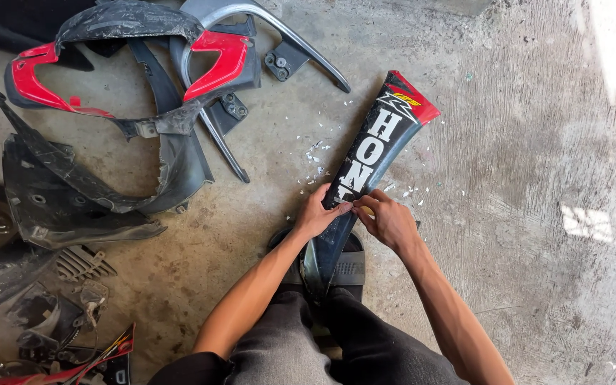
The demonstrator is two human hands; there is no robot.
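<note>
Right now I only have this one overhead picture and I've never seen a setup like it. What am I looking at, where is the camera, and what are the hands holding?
There is no machine here: the one picture comes from a camera worn on a person's head, looking down at their own two bare hands. The person sits low over a rough concrete floor. The left hand and right hand meet on a long black motorcycle body panel with a red tip and white lettering, their fingers pinching at its surface. Small white flakes lie scattered around it. To the left lies a pile of other parts: red and black fairing pieces, a black fender and a grey grab rail.
</note>
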